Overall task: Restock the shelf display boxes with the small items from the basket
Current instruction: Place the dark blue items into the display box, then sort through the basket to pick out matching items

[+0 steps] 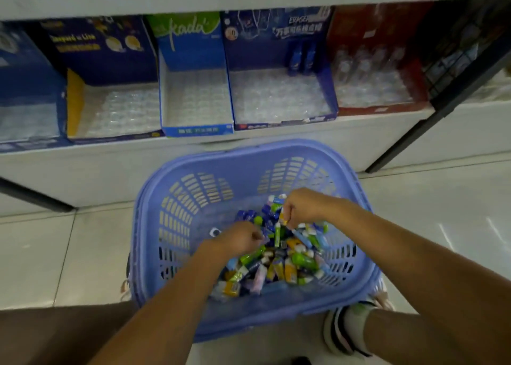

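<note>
A purple plastic basket [171,196] sits on the floor below the shelf, filled with a heap of small packaged items [287,265] in green, blue, yellow and white. Both hands are down inside it. My right hand [301,207] is closed around a few small items over the far side of the heap. My left hand [240,240] pinches at items in the middle of the heap; what it holds is hidden under the fingers. On the shelf stand open display boxes: a dark blue and yellow one [74,102], a light blue one [193,128] and a blue eraser box [326,88].
A red display box [387,107] stands at the shelf's right, another blue box [25,74] at the left. Two small blue packs [301,57] stand at the back of the eraser box. A dark shelf post [442,104] slants at right. My shoe [351,328] rests beside the basket.
</note>
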{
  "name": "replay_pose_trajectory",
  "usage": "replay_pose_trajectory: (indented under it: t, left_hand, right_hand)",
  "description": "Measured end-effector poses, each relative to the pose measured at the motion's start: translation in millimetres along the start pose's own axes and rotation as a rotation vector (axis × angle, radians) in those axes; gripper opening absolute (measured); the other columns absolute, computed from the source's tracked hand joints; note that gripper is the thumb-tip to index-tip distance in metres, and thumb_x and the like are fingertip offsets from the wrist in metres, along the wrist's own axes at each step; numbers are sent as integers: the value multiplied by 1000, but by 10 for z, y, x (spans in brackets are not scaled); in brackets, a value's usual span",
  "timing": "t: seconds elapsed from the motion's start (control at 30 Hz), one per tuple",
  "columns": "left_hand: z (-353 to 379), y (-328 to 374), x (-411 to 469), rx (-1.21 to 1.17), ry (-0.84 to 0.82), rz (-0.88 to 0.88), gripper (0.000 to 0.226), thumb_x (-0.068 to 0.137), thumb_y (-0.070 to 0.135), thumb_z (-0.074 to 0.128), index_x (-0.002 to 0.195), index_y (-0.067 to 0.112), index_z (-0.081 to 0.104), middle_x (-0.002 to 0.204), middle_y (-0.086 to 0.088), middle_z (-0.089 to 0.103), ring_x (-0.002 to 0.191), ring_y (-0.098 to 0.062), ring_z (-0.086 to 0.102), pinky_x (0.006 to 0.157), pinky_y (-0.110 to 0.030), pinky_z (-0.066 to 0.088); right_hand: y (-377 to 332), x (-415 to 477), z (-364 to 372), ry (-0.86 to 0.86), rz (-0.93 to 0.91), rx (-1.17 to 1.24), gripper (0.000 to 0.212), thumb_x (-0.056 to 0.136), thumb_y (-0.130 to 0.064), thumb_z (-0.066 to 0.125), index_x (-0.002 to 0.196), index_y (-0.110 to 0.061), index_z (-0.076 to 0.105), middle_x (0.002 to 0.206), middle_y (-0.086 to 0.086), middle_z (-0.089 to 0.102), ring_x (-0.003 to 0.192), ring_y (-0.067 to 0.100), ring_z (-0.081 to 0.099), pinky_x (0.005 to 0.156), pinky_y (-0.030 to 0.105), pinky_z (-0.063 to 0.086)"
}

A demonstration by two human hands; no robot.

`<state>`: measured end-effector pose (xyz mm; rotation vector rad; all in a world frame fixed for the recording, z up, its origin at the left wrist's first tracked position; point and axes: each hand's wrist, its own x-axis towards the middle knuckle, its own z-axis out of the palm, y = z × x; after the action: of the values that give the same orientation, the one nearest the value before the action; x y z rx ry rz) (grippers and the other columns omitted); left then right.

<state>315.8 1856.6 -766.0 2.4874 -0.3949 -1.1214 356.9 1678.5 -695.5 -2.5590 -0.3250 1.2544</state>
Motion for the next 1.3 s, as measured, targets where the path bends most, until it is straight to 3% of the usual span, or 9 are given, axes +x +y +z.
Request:
replay_pose_trajectory:
  t: [0.07, 0.13, 0.2, 0.4, 0.57, 0.67, 0.8, 1.0, 1.3]
  left_hand:
    - [212, -134, -8, 10, -58, -42, 29, 91, 17, 56, 119, 10, 59, 118, -15, 62, 102, -30, 59, 84, -32, 47]
    - [332, -216, -5, -26, -27, -59, 40, 90, 17, 59, 128, 10, 52, 121, -15, 61, 107, -32, 58, 83, -33, 46]
    - [386, -234, 21, -23, 18, -78, 36, 87, 16, 62, 121, 5, 54, 117, -18, 62, 105, -32, 59, 80, -34, 45]
    - [487, -231, 141, 73, 44, -114, 30, 85, 22, 65, 108, 3, 60, 110, -17, 61, 99, -30, 60, 73, -34, 43]
    - [382, -241, 128, -243, 65, -199, 26, 81, 21, 69, 101, 7, 59, 88, -8, 60, 77, -21, 57, 60, -27, 43]
    - [162, -121, 84, -637, 32, -224, 15, 89, 22, 58, 86, 9, 53, 75, -8, 51, 68, -22, 49, 61, -28, 43]
    - [-188, 97, -52, -1350, -77, -165, 19, 93, 10, 48, 75, 7, 49, 59, -8, 51, 54, -22, 52, 59, -31, 54]
    - [-643, 274, -315, -1397, -33, 52, 31, 87, 40, 61, 99, 12, 61, 61, 2, 49, 48, -7, 38, 43, -17, 33]
    - [-1210, 474, -696, -1357, 186, 245, 39, 69, 41, 68, 88, 8, 70, 66, -3, 67, 39, -3, 31, 37, -14, 25]
  right_hand:
    - [92, 75, 350, -149, 28, -152, 19, 87, -15, 67, 83, 3, 64, 82, 19, 59, 80, 34, 53, 90, 47, 49]
    - [154, 116, 602, -216, 44, -272, 21, 85, -20, 70, 89, -1, 63, 89, 16, 58, 79, 24, 48, 78, 37, 48]
    - [181, 152, 751, -180, 33, -305, 30, 82, -18, 72, 101, 2, 62, 97, 16, 56, 81, 25, 52, 69, 34, 43]
    - [120, 309, 883, -198, 34, -431, 29, 76, -10, 76, 99, 4, 66, 64, 6, 44, 75, 24, 51, 69, 34, 45]
    - [338, 283, 637, -87, 30, -65, 31, 80, -23, 75, 103, -3, 71, 102, 14, 69, 85, 21, 63, 74, 30, 53]
    - [425, 213, 352, -57, -11, 302, 18, 81, -25, 74, 92, -10, 74, 91, 8, 73, 74, 14, 68, 66, 18, 53]
    - [396, 76, 28, -56, -79, 852, 14, 83, -16, 71, 96, -12, 71, 90, 1, 75, 83, 14, 72, 70, 18, 56]
    - [199, -149, -339, 144, -302, 1198, 19, 82, -1, 65, 100, -4, 68, 83, 5, 73, 75, 14, 70, 69, 20, 56]
    - [-130, -536, -751, 403, -561, 1083, 26, 66, -4, 75, 90, -11, 71, 81, 3, 75, 75, 11, 71, 67, 17, 54]
